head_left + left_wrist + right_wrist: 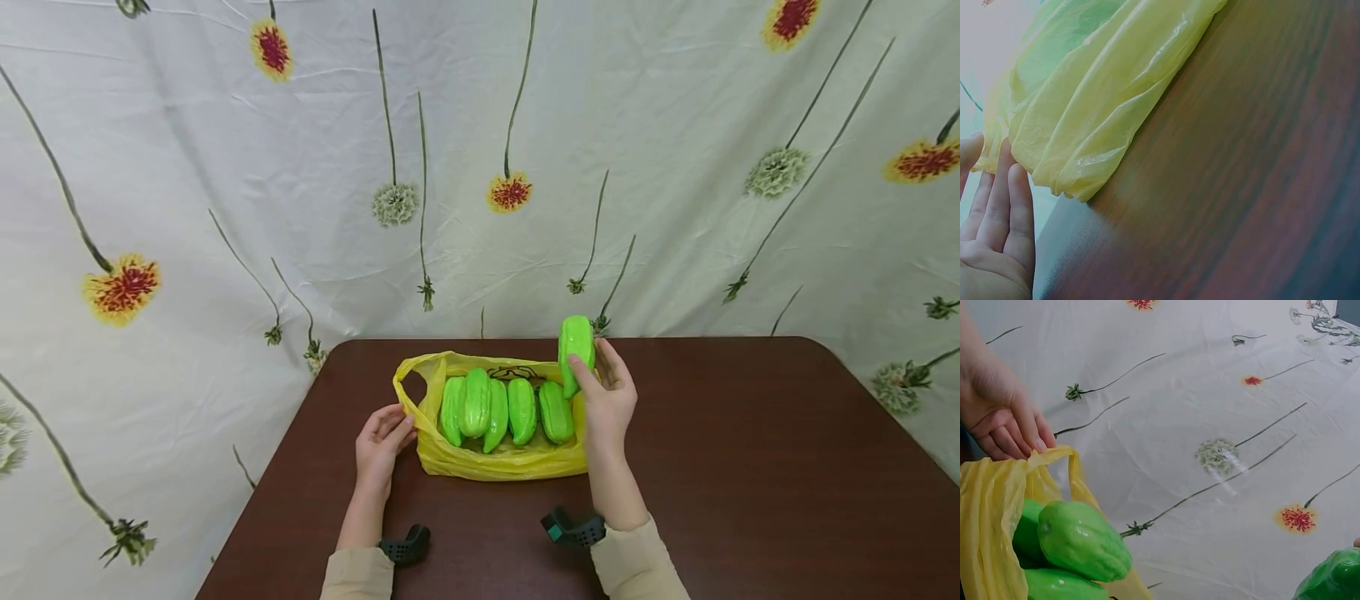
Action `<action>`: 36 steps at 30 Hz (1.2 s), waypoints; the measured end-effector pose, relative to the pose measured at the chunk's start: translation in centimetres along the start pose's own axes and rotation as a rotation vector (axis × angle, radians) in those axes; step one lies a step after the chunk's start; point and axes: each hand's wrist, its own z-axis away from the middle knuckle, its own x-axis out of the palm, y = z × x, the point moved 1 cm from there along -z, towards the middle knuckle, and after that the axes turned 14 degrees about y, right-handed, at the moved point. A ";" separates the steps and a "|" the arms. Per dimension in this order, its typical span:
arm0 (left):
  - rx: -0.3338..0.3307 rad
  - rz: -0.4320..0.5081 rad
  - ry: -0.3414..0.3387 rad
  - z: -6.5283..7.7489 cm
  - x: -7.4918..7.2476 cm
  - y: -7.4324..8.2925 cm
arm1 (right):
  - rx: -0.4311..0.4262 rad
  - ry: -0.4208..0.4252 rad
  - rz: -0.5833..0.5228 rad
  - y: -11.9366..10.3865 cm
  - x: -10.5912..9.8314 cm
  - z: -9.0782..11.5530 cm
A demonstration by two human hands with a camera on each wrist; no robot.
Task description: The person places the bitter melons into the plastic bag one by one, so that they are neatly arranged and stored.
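Observation:
A yellow plastic bag point(502, 467) lies open on the table with several glossy green peppers point(522, 411) side by side in it. My left hand point(384, 442) pinches the bag's edge near the handle loop at its left end, thumb against fingers. In the left wrist view the fingers point(999, 212) meet the bunched plastic. Above the bag's right end, my right hand point(609, 400) holds one green pepper point(576, 342) between thumb and fingers, its tapered tip pointing down. Only part of that pepper point(1334, 578) shows in the right wrist view's lower corner.
The dark brown table point(750, 467) extends to both sides of the bag. A white curtain with printed flowers point(480, 267) hangs behind its far edge. Black bands point(573, 529) sit at both wrists, by beige sleeves.

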 end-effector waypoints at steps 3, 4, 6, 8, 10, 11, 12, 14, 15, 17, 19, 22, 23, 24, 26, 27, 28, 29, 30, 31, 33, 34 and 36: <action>-0.005 0.001 -0.002 0.0 0.0 0.0 | 0.008 -0.011 -0.022 0.2 0.6 0.7; -0.006 -0.001 -0.001 0.0 0.0 0.0 | 0.011 -0.014 -0.019 0.3 0.7 0.9; -0.007 -0.005 -0.002 0.0 0.0 0.0 | 0.013 -0.025 -0.017 0.5 1.1 1.3; -0.009 -0.005 -0.001 0.0 0.0 0.0 | 0.014 -0.040 -0.024 0.7 1.4 1.8; -0.009 -0.006 -0.002 0.1 0.0 0.0 | 0.011 -0.056 -0.019 0.9 1.6 2.1; -0.008 -0.006 -0.002 0.0 0.0 0.0 | 0.010 -0.062 -0.020 0.9 1.8 2.3; -0.008 -0.007 -0.002 0.0 0.0 0.0 | 0.008 -0.069 -0.017 1.0 1.9 2.5; -0.006 -0.009 -0.003 0.0 0.0 0.0 | 0.005 -0.076 -0.007 1.3 2.0 2.7; -0.005 -0.007 -0.005 0.0 0.0 0.0 | 0.004 -0.082 -0.002 1.4 2.1 2.8; -0.004 -0.005 -0.006 0.0 0.0 0.0 | 0.008 -0.092 0.004 1.7 2.2 2.9; -0.004 -0.003 -0.010 0.0 0.0 0.0 | 0.011 -0.098 0.011 2.0 2.3 2.9; -0.006 0.002 -0.012 0.0 0.0 0.0 | 0.018 -0.102 0.019 2.4 2.5 3.0; -0.006 0.003 -0.012 0.0 0.0 0.1 | 0.019 -0.103 0.022 2.5 2.5 3.1; -0.006 0.003 -0.012 0.0 0.0 0.1 | 0.021 -0.104 0.020 2.7 2.6 3.1; -0.005 0.004 -0.010 0.0 0.0 0.1 | 0.025 -0.108 0.023 3.0 2.6 3.2; -0.005 0.004 -0.009 0.0 0.0 0.0 | 0.026 -0.111 0.023 3.1 2.7 3.2; -0.004 0.004 -0.009 0.0 0.0 0.1 | 0.028 -0.115 0.026 3.3 2.7 3.3; -0.003 0.003 -0.008 0.0 0.0 0.1 | 0.031 -0.117 0.028 3.4 2.7 3.3; -0.002 0.002 -0.007 0.0 0.0 0.1 | 0.034 -0.120 0.033 3.6 2.7 3.3; -0.002 0.003 -0.006 0.0 0.0 0.0 | 0.033 -0.123 0.040 3.8 2.8 3.4; -0.002 0.005 -0.004 0.0 0.0 0.0 | 0.037 -0.127 0.049 4.2 2.8 3.4; -0.003 0.003 -0.004 0.0 0.0 0.0 | 0.040 -0.130 0.055 4.4 2.8 3.4; -0.003 0.002 -0.003 -0.1 0.0 -0.1 | 0.046 -0.132 0.066 4.8 2.7 3.4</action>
